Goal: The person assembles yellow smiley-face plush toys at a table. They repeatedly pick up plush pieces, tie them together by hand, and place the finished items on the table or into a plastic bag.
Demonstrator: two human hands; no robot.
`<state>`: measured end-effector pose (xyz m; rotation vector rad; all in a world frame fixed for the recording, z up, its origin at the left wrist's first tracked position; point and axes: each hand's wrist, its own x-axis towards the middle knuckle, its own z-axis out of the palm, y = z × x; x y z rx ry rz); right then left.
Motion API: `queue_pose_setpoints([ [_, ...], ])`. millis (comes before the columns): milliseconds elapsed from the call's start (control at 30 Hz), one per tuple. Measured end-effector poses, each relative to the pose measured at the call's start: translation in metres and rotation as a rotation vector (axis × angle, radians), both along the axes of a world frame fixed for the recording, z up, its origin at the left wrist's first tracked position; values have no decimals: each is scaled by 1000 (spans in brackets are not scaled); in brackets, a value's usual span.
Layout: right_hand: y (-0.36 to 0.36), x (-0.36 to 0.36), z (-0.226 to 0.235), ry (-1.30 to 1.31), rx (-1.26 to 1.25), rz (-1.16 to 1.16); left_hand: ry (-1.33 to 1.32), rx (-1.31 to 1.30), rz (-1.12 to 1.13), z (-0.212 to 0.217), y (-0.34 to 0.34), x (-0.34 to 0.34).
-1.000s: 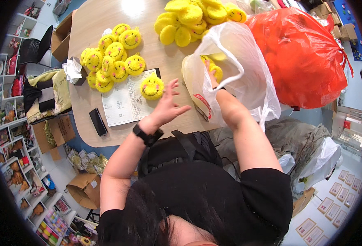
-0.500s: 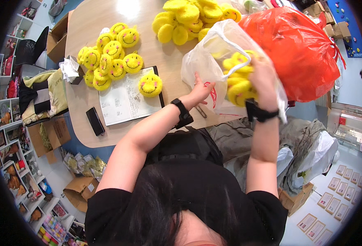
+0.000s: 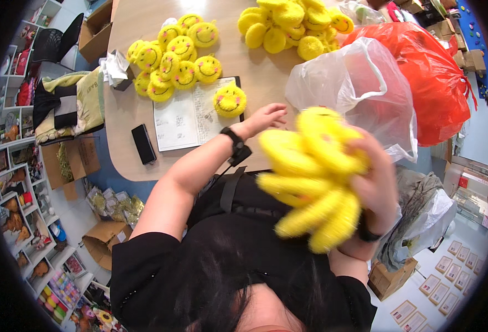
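A bunch of several fuzzy yellow smiley plush toys (image 3: 310, 177) hangs in front of my chest, blurred by motion. My right hand (image 3: 377, 180) is closed round its right side. To its left, my left hand (image 3: 263, 120) reaches over the table edge with fingers stretched out and nothing in them. A translucent white plastic bag (image 3: 329, 80) lies slumped just beyond both hands; I see no yellow toys in it. One smiley plush toy (image 3: 230, 102) rests on an open notebook (image 3: 173, 130) near my left wrist.
One pile of smiley plush toys (image 3: 182, 48) sits behind the notebook, another heap (image 3: 288, 15) at the table's far side. A full red plastic bag (image 3: 429, 83) stands at the right. A black phone (image 3: 143, 144) and a tissue box (image 3: 123, 82) lie along the left table edge.
My right hand has come out of the white bag with the bunch of plush toys and moved toward my chest. My left hand has let go of the bag, which has sagged.
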<state>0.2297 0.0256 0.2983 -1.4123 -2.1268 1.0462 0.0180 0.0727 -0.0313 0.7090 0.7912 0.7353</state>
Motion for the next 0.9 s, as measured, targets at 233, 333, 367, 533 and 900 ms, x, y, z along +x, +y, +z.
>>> queue_pose_setpoints([
  [233, 13, -116, -184, -112, -307, 295, -19, -400, 257, 8, -119, -158],
  [333, 8, -139, -241, -209, -367, 289, 88, -473, 315, 17, -159, -187],
  [367, 8, -143, -256, -222, -418, 272, 74, -460, 289, 19, -168, -188],
  [533, -1, -148, -308, -339, -465, 219, 263, -399, 267, 14, -197, -158],
  [900, -17, -181, -333, -295, -286, 191, 1235, 442, 131, -7, -190, -140],
])
